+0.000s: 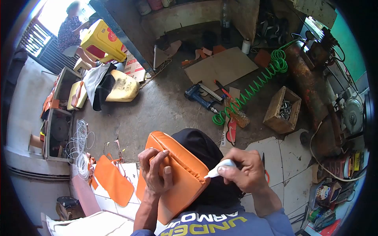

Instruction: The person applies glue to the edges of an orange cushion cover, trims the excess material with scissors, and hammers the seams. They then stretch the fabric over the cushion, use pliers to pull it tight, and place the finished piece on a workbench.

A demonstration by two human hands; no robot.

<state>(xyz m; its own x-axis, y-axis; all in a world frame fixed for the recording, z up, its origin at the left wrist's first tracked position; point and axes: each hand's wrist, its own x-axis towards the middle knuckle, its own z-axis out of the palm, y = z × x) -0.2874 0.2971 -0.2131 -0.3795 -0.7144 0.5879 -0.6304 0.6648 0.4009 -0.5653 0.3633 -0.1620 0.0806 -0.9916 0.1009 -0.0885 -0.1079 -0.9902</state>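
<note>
An orange padded cushion [179, 177] with a stitched, piped edge rests tilted on my lap over dark trousers. My left hand [156, 170] grips its near left side, fingers bent over the top face and touching the seam. Between the thumb and fingers of my right hand [246, 171] is a small white squeeze bottle [221, 168]. Its pointed nozzle meets the cushion's right corner, at the gathered end of the seam. Part of the bottle is hidden by my fingers.
A blue staple gun [200, 97] lies ahead, joined to a coiled green air hose [252, 92]. To the right stand a wooden box [282, 110] of metal bits and a rusty tank [309, 78]. Orange sheet material [113, 180] lies at left. Another person [70, 33] sits far back.
</note>
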